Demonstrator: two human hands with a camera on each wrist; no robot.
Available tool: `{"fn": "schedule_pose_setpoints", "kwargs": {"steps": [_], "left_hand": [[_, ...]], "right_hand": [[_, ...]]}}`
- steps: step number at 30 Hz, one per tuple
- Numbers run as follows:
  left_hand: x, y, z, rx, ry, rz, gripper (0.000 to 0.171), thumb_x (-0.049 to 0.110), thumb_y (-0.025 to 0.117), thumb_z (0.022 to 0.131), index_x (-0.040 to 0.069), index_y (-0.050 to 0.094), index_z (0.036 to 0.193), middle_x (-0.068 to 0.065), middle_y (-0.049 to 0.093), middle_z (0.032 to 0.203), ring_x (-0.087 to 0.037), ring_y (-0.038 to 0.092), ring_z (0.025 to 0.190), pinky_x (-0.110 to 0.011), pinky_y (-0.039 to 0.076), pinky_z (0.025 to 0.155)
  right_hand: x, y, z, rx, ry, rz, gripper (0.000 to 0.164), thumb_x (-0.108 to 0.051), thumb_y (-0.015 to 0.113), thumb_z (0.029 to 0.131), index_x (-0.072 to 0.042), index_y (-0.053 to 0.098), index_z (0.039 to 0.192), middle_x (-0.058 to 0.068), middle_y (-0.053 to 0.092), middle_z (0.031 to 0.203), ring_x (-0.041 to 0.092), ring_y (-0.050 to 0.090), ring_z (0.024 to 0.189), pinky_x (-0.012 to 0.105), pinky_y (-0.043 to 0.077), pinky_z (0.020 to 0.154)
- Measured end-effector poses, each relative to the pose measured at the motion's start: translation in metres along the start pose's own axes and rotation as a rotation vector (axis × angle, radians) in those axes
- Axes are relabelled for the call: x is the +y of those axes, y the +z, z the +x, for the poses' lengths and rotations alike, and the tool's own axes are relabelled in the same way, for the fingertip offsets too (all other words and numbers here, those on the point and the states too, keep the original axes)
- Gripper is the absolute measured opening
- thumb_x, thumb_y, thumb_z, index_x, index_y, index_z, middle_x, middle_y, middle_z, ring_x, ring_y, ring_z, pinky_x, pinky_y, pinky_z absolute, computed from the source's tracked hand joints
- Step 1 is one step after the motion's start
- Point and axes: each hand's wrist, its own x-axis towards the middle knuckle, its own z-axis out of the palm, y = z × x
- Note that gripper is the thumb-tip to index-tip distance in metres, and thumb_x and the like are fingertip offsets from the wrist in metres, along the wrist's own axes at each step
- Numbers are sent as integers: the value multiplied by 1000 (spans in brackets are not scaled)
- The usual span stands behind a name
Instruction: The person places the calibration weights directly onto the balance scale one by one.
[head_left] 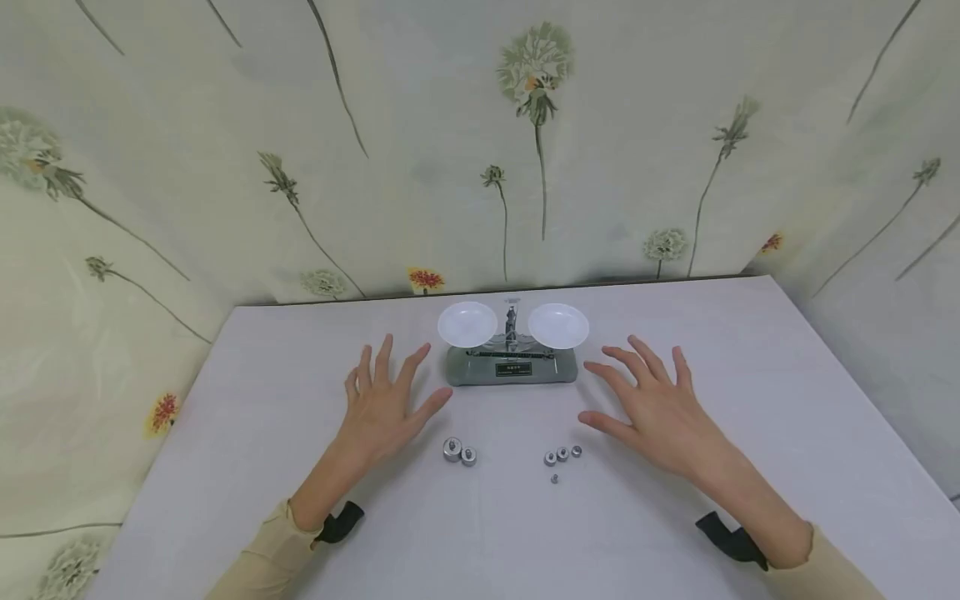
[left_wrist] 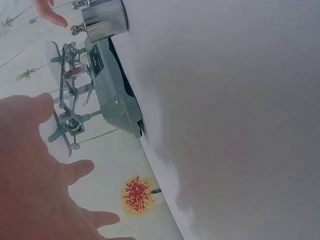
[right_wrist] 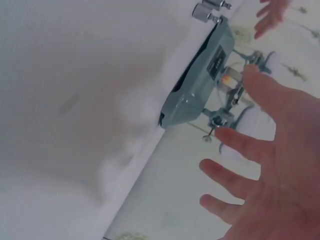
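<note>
A green-grey balance scale [head_left: 512, 367] with two white pans stands toward the back of the table. My left hand [head_left: 381, 412] hovers at its left, fingers spread, with nothing held. On the other side my right hand [head_left: 660, 408] is likewise spread and holds nothing, its index fingertip close to the scale's right end. Two larger metal weights [head_left: 452, 450] stand side by side near the left thumb. Several smaller weights [head_left: 563, 454] sit in front of the right hand, and a tiny one [head_left: 555, 479] lies just nearer. Both wrist views show the scale base [left_wrist: 117, 95] beyond the fingers.
The table [head_left: 480, 542] wears a white cover. Behind it and along both sides hangs a pale cloth [head_left: 420, 125] printed with dandelions. Black bands [head_left: 341, 522] sit on both wrists beneath beige sleeves [head_left: 262, 558].
</note>
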Motion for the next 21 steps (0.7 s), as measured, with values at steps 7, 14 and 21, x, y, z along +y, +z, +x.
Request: {"fn": "schedule_pose_setpoints", "kwargs": {"steps": [7,14,21], "left_hand": [[1,4,5,49,24,-100,74,63,56,105,24,40,166,-26,22,177,-55,27,161,-75,26,129],[1,10,11,87,66,-261,68,47,63,108,12,44,162,-25,33,171,-50,42,154,-72,37,125],[4,12,17,90,50,-390,58,37,67,108,9,50,156,-27,41,163,-47,50,148,-66,48,121]], "right_hand": [[-5,0,-4,8,-42,86,54,-46,79,96,-20,65,142,16,56,154,50,37,154,87,16,123],[-13,-1,-5,-20,-66,101,48,-40,84,94,-18,71,135,11,66,139,40,55,138,82,31,120],[-19,1,-3,-66,-82,104,44,-36,86,92,-17,73,131,6,73,128,35,64,125,69,45,112]]}}
